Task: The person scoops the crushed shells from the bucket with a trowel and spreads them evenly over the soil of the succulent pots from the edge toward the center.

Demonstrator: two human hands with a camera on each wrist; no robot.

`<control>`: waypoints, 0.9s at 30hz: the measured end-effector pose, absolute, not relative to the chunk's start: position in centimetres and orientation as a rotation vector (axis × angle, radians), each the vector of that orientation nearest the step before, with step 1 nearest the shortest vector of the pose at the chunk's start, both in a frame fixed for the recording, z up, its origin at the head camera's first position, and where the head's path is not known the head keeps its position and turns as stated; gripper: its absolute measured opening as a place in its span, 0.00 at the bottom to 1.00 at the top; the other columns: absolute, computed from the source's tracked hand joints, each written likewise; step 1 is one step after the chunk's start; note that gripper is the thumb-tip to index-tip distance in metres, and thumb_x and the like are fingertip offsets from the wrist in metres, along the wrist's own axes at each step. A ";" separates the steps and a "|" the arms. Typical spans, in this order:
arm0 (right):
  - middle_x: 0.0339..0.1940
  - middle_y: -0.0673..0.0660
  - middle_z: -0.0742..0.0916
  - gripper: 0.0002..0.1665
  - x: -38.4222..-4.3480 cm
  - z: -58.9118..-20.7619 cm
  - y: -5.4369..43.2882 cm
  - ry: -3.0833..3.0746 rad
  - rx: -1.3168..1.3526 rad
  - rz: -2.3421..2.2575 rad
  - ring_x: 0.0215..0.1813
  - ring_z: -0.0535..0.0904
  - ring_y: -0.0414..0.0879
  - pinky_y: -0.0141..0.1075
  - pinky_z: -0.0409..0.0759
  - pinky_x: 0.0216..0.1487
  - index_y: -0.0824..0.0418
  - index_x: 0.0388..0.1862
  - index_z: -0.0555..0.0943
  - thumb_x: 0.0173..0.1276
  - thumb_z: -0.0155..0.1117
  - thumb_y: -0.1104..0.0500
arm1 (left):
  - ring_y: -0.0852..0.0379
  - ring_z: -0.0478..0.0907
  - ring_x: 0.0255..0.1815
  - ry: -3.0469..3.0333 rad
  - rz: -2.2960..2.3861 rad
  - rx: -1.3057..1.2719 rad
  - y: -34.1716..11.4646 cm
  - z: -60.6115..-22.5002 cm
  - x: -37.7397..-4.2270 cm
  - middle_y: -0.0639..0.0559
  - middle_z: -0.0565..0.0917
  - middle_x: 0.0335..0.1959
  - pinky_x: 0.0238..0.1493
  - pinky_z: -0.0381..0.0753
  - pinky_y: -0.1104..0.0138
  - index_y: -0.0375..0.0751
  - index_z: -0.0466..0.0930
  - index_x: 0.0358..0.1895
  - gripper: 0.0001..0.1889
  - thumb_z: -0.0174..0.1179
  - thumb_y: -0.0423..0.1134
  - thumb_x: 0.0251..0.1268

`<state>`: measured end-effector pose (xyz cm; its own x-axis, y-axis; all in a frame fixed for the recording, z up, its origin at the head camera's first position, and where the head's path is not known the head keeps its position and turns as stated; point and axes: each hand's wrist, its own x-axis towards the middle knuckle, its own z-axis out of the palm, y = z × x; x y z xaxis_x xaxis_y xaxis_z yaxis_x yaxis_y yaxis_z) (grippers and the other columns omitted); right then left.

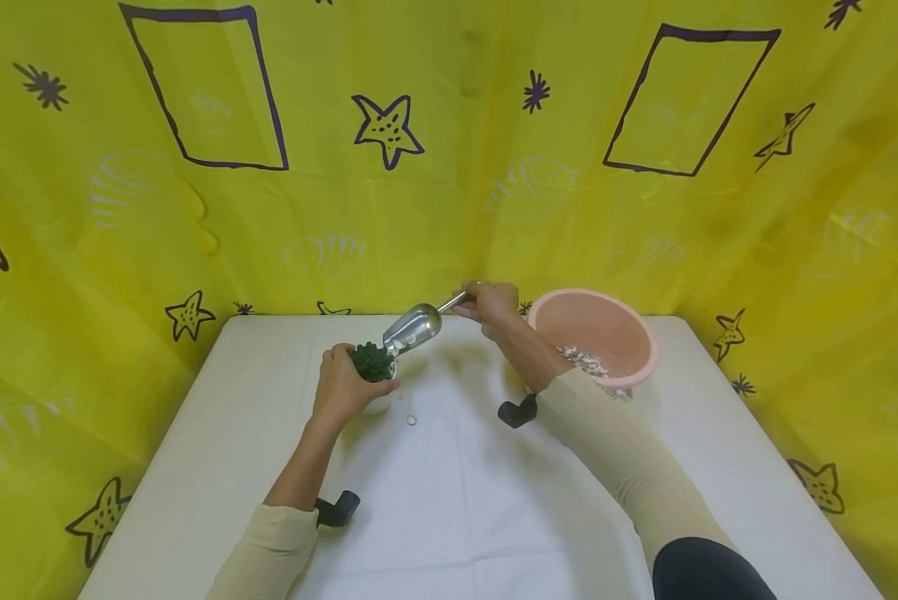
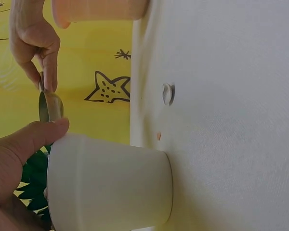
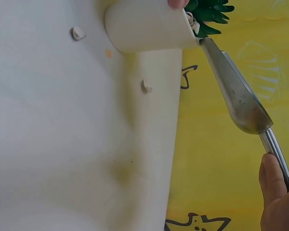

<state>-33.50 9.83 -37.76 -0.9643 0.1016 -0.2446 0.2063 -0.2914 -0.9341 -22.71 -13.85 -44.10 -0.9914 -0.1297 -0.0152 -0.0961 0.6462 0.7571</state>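
A green artificial-looking succulent (image 1: 371, 362) stands in a white pot (image 2: 113, 185) on the table. My left hand (image 1: 346, 385) grips this pot near its rim, the thumb on the near right side. With my right hand (image 1: 496, 307) I hold a metal scoop (image 1: 419, 323) by its handle. The scoop tilts down to the left, its lip at the pot's rim in the right wrist view. Whitish shell-like pieces show at the scoop's mouth and beside the plant (image 3: 207, 14). How much is inside the scoop is hidden in the wrist views.
A pink basin (image 1: 606, 321) with whitish shell pieces (image 1: 584, 361) stands at the back right, partly behind my right forearm. Loose pieces lie near the pot, among them a pale shell (image 3: 77, 33) and another shell piece (image 3: 146, 87). A yellow patterned curtain (image 1: 449, 217) hangs behind the table.
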 end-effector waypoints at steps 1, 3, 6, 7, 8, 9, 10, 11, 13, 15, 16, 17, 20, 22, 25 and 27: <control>0.41 0.66 0.87 0.18 -33.4 -37.7 9.8 1.829 0.399 -2.440 0.32 0.89 0.47 0.37 0.89 0.42 0.81 0.59 0.79 0.78 0.64 0.67 | 0.30 0.66 0.69 -2.816 -1.298 0.186 -13.8 -44.0 -22.7 0.25 0.66 0.66 0.71 0.70 0.40 0.20 0.58 0.73 0.53 0.82 0.46 0.53; 0.44 0.68 0.87 0.19 -33.4 -37.6 9.9 1.831 0.395 -2.436 0.33 0.89 0.48 0.37 0.89 0.42 0.80 0.60 0.79 0.78 0.64 0.67 | 0.30 0.66 0.70 -2.818 -1.314 0.168 -13.9 -43.9 -22.7 0.25 0.66 0.67 0.72 0.69 0.40 0.20 0.57 0.74 0.53 0.81 0.44 0.54; 0.47 0.70 0.87 0.19 -33.4 -37.5 9.9 1.829 0.398 -2.442 0.34 0.89 0.48 0.37 0.89 0.42 0.81 0.60 0.79 0.78 0.64 0.67 | 0.29 0.66 0.71 -2.820 -1.330 0.141 -13.9 -43.8 -22.8 0.24 0.65 0.68 0.72 0.69 0.40 0.20 0.57 0.74 0.53 0.81 0.42 0.53; 0.48 0.70 0.87 0.19 -33.4 -37.5 9.9 1.831 0.397 -2.442 0.33 0.89 0.48 0.38 0.89 0.42 0.81 0.60 0.79 0.78 0.64 0.67 | 0.29 0.66 0.71 -2.822 -1.327 0.136 -13.9 -43.8 -22.8 0.24 0.65 0.68 0.72 0.69 0.40 0.20 0.57 0.75 0.53 0.81 0.42 0.53; 0.48 0.71 0.87 0.19 -33.4 -37.5 9.9 1.833 0.397 -2.441 0.33 0.89 0.48 0.37 0.89 0.42 0.81 0.60 0.79 0.78 0.64 0.67 | 0.29 0.66 0.71 -2.821 -1.323 0.134 -13.9 -43.8 -22.8 0.24 0.65 0.68 0.72 0.69 0.40 0.20 0.56 0.75 0.54 0.82 0.43 0.53; 0.48 0.71 0.87 0.19 -33.4 -37.5 9.8 1.835 0.398 -2.441 0.33 0.89 0.47 0.37 0.89 0.42 0.80 0.60 0.79 0.78 0.64 0.67 | 0.29 0.66 0.71 -2.819 -1.320 0.136 -13.9 -43.8 -22.8 0.24 0.65 0.69 0.72 0.69 0.40 0.20 0.56 0.75 0.55 0.82 0.43 0.53; 0.49 0.71 0.87 0.19 -33.4 -37.5 9.8 1.838 0.394 -2.440 0.33 0.89 0.47 0.37 0.89 0.42 0.80 0.60 0.79 0.78 0.64 0.67 | 0.29 0.66 0.71 -2.818 -1.313 0.142 -13.9 -43.8 -22.8 0.23 0.65 0.69 0.72 0.69 0.40 0.20 0.56 0.75 0.55 0.82 0.44 0.52; 0.50 0.72 0.87 0.19 -33.4 -37.5 9.8 1.842 0.392 -2.439 0.32 0.89 0.47 0.37 0.89 0.42 0.80 0.60 0.79 0.78 0.64 0.67 | 0.29 0.66 0.70 -2.816 -1.306 0.152 -13.9 -43.8 -22.7 0.23 0.65 0.68 0.72 0.69 0.40 0.20 0.56 0.75 0.56 0.82 0.45 0.52; 0.51 0.72 0.86 0.18 -33.3 -37.4 9.8 1.854 0.384 -2.433 0.32 0.89 0.46 0.37 0.89 0.42 0.80 0.60 0.79 0.79 0.63 0.67 | 0.29 0.66 0.69 -2.816 -1.289 0.173 -13.9 -43.8 -22.7 0.24 0.66 0.67 0.72 0.70 0.40 0.20 0.57 0.74 0.56 0.83 0.46 0.51; 0.51 0.73 0.86 0.18 -33.3 -37.4 9.8 1.857 0.375 -2.432 0.32 0.89 0.46 0.36 0.89 0.43 0.81 0.60 0.78 0.79 0.63 0.67 | 0.30 0.67 0.69 -2.813 -1.284 0.191 -13.9 -43.9 -22.6 0.24 0.66 0.66 0.71 0.71 0.41 0.20 0.58 0.73 0.55 0.83 0.46 0.51; 0.50 0.73 0.86 0.19 -33.2 -37.4 9.8 1.856 0.370 -2.433 0.31 0.89 0.45 0.36 0.89 0.43 0.81 0.60 0.78 0.79 0.63 0.67 | 0.30 0.67 0.68 -2.814 -1.283 0.196 -13.9 -43.9 -22.6 0.25 0.67 0.65 0.71 0.71 0.41 0.20 0.58 0.72 0.54 0.83 0.46 0.51; 0.50 0.73 0.86 0.19 -33.2 -37.4 9.8 1.856 0.366 -2.434 0.31 0.89 0.45 0.36 0.89 0.43 0.81 0.60 0.78 0.79 0.63 0.68 | 0.30 0.67 0.68 -2.814 -1.284 0.195 -13.9 -43.9 -22.6 0.25 0.67 0.65 0.71 0.71 0.41 0.20 0.59 0.72 0.54 0.83 0.46 0.51; 0.49 0.73 0.87 0.19 -33.3 -37.4 9.8 1.857 0.357 -2.435 0.31 0.89 0.46 0.37 0.89 0.43 0.81 0.60 0.78 0.78 0.63 0.68 | 0.29 0.67 0.69 -2.807 -1.314 0.169 -14.0 -44.0 -22.7 0.24 0.66 0.67 0.72 0.70 0.41 0.20 0.58 0.72 0.53 0.82 0.44 0.52; 0.49 0.72 0.87 0.19 -33.3 -37.4 9.8 1.861 0.356 -2.433 0.32 0.89 0.46 0.37 0.89 0.43 0.81 0.60 0.78 0.78 0.63 0.68 | 0.29 0.66 0.70 -2.801 -1.339 0.141 -14.1 -44.0 -22.7 0.24 0.65 0.68 0.73 0.69 0.41 0.20 0.58 0.73 0.53 0.82 0.42 0.52; 0.48 0.72 0.87 0.19 -33.3 -37.4 9.8 1.870 0.358 -2.427 0.32 0.89 0.46 0.37 0.89 0.43 0.81 0.60 0.79 0.78 0.63 0.67 | 0.28 0.66 0.71 -2.794 -1.355 0.108 -14.1 -44.0 -22.7 0.23 0.65 0.70 0.73 0.68 0.40 0.20 0.56 0.75 0.53 0.82 0.41 0.53; 0.48 0.72 0.87 0.18 -33.3 -37.4 9.8 1.874 0.359 -2.423 0.33 0.89 0.47 0.37 0.89 0.44 0.81 0.60 0.79 0.78 0.64 0.67 | 0.28 0.66 0.71 -2.794 -1.348 0.121 -14.1 -43.9 -22.7 0.23 0.65 0.70 0.73 0.69 0.40 0.20 0.56 0.75 0.54 0.82 0.42 0.52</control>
<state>-33.33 9.84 -37.43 -0.9712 0.0960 -0.2181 0.1870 -0.2605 -0.9472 -22.71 -14.15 -43.94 -0.9963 -0.0865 -0.0003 -0.0541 0.6202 0.7826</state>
